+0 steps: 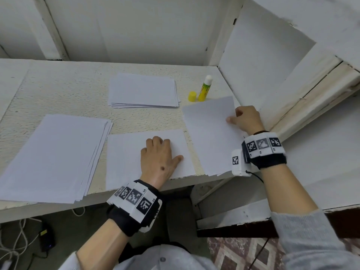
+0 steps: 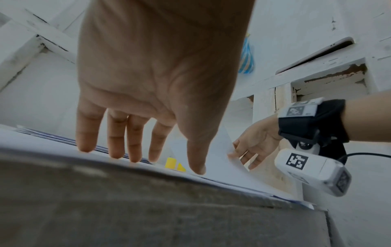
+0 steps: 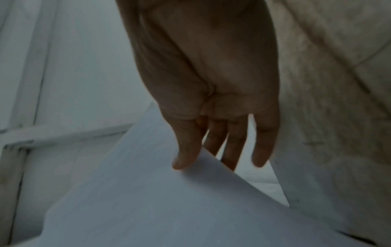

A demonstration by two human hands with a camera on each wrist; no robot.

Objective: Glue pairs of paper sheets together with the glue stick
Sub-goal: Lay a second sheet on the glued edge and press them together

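Your left hand [image 1: 158, 159] lay flat, fingers straight, pressing the near sheet [image 1: 126, 152] at the table [image 1: 58, 90] edge; your right hand [image 1: 246, 119] pinched a lifted sheet [image 1: 210, 133] by its edge; farther back stood the uncapped glue stick [image 1: 205, 88] beside its yellow cap [image 1: 192, 96]

White cables [image 1: 18, 240] and a black device [image 1: 46, 238] lie on the floor under the desk's [image 1: 64, 90] left end; a patterned rug [image 1: 243, 254] lies right.

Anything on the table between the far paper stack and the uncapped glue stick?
Head view: only the yellow cap, standing just left of the glue stick and right of the far paper stack. Otherwise bare table.
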